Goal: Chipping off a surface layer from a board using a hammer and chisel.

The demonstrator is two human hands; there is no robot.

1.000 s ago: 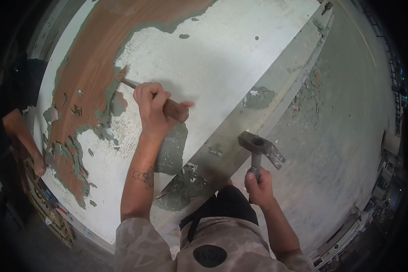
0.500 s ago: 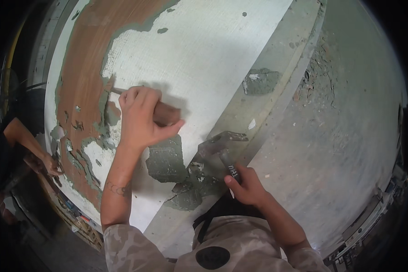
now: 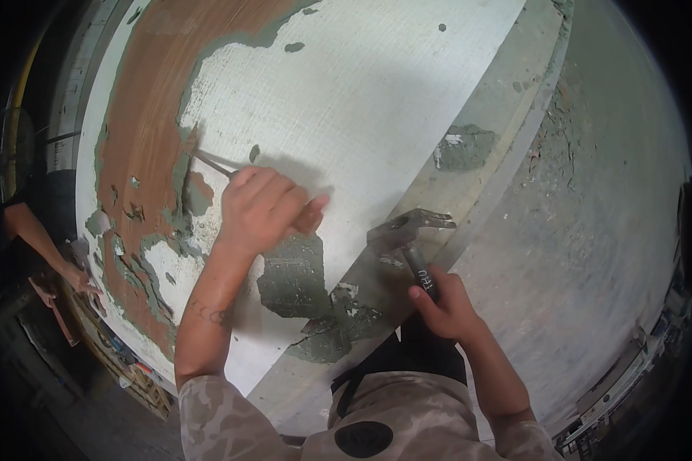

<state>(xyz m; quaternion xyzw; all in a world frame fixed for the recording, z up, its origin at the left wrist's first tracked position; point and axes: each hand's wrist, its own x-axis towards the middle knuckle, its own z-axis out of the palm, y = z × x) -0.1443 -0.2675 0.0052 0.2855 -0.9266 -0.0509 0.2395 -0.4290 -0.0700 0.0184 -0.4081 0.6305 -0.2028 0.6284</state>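
Observation:
My left hand (image 3: 261,207) is wrapped around the handle of a chisel (image 3: 214,161), mostly hidden in the fist. Its thin metal blade points left, the tip touching the ragged edge where green filler meets a brown band. Farther right, my right hand (image 3: 446,307) grips a dark-handled claw hammer (image 3: 407,230) by its handle. The hammer's head is raised over the panel's edge area, apart from the chisel. Beneath both hands lies a broad white panel (image 3: 338,100) with a brown streaked band (image 3: 158,84) and a patch of green filler (image 3: 292,280) near my left wrist.
At the far left, another person's hand (image 3: 77,280) rests near the panel's rim, beside a reddish-brown tool (image 3: 54,311). Crumbled debris (image 3: 557,127) is scattered on the grey-green surface to the right. A second green patch (image 3: 469,146) sits on the grey strip.
My right hand has carried the hammer rightward, away from my left hand. My left hand has shifted right and nearer me, closing around the chisel handle. A reddish-brown tool now shows by the other person.

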